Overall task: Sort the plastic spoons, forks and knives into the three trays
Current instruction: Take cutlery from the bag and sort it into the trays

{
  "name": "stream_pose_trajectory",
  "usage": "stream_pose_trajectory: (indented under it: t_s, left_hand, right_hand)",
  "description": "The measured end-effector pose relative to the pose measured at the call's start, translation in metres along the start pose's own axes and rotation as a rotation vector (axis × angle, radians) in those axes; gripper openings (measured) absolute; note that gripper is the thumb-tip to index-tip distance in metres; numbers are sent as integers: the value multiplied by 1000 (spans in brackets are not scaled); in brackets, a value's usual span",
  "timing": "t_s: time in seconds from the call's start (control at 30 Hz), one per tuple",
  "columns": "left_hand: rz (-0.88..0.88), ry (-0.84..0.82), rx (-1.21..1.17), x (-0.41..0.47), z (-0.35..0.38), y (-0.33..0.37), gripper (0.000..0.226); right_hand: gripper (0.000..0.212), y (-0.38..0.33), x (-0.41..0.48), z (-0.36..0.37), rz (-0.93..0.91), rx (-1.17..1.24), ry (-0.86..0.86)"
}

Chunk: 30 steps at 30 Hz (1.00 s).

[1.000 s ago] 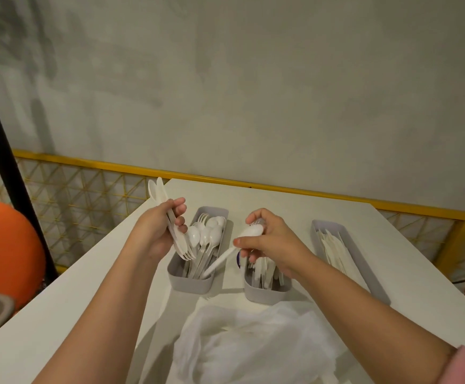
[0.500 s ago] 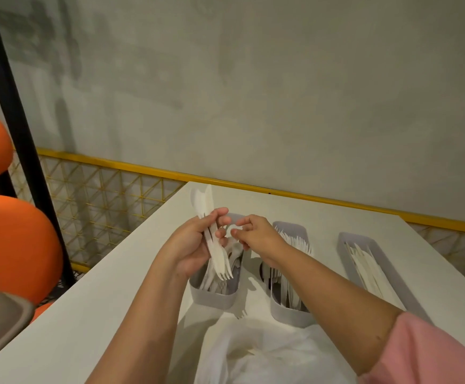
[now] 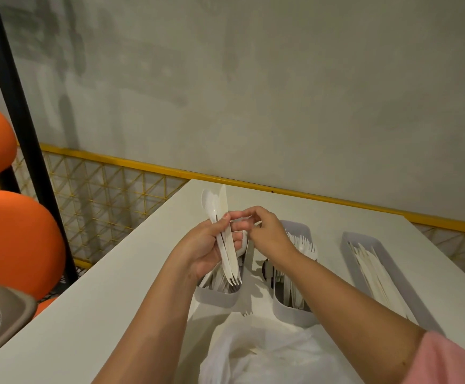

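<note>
Left hand [image 3: 203,250] is wrapped around a cutlery bundle [image 3: 227,245], spoon bowl up and fork tines down, right above the spoon tray [image 3: 217,296]. Right hand [image 3: 267,234], also above that tray, pinches the bundle's upper part.

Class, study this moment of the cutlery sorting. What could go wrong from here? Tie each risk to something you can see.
1. The left hand grips a mixed bundle above the left tray; while the right hand picks at it, a fork or knife might drop in where spoons belong.
2. The right forearm hangs above the middle tray and could knock it.
</note>
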<state>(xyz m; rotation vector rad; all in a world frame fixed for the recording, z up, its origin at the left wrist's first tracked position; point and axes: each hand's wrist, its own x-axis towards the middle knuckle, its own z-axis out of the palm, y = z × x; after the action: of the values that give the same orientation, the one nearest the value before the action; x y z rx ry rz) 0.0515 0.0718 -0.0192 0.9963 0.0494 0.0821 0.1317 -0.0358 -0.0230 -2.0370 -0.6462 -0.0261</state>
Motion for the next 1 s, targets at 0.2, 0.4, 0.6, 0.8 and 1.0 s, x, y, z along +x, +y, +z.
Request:
stream_pose_trajectory:
  t_s: [0.2,0.4,0.6,0.8,1.0]
  left_hand:
    - [-26,2,64,-1,6,-3,26]
    - [-45,-61,139,-3,20,-10,26]
    - [-96,-84,149,-5,39,-20,29]
    - [-131,-22,143,-4,42,-22,31]
    - [-160,2,72,-3,44,-22,24]
  right_hand:
    - [24,-12,-19,-12,-56,83,43]
    - [16,-19,-25,-27,62,183,-12]
    - [19,-15,-29,-44,197,275,-4]
    - [22,0,-28,-69,288,361,157]
    - [21,28,-27,-109,310,234,257]
